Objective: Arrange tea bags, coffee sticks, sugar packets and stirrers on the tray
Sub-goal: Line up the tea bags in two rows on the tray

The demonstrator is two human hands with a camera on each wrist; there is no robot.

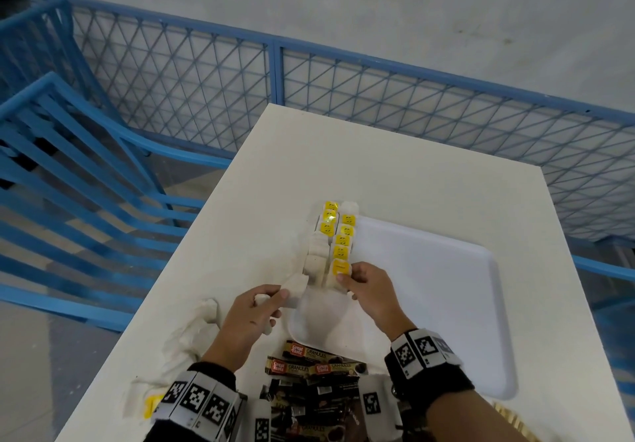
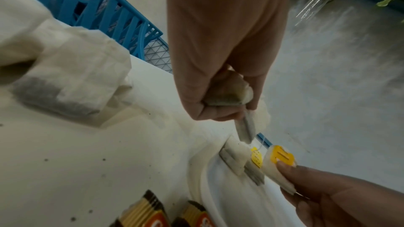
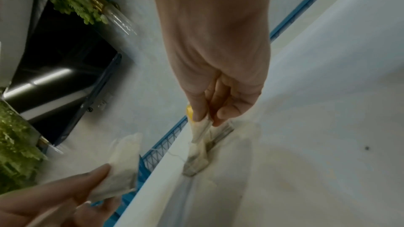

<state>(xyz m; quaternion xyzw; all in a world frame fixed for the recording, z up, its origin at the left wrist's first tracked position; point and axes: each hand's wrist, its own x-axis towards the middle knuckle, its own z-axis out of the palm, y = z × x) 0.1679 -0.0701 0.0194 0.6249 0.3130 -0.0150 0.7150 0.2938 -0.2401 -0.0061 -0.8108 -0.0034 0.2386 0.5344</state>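
On the white worktop [image 1: 412, 183], loose tea bags [image 1: 192, 331] lie at my left. My left hand [image 1: 252, 314] pinches a plain tea bag [image 1: 295, 288]. Two rows of tea bags [image 1: 338, 238] line the tray's [image 1: 446, 304] left edge, where my right hand [image 1: 372, 292] pinches a yellow-tagged bag [image 1: 340, 268]. Coffee sticks [image 1: 316, 366] lie nearest me.

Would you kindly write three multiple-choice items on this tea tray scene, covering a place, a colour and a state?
1. Where do the coffee sticks lie?
A. on the table, near the tray's near edge
B. at the table's far end
C. in the right hand

2. What colour are the tea bag tags?
A. red
B. yellow
C. green

3. What is the left hand doing?
A. resting flat
B. gripping a stirrer
C. holding a tea bag

Key: 1 A, they lie beside the wrists; 2 B, yellow squares; 3 C, fingers pinch it.
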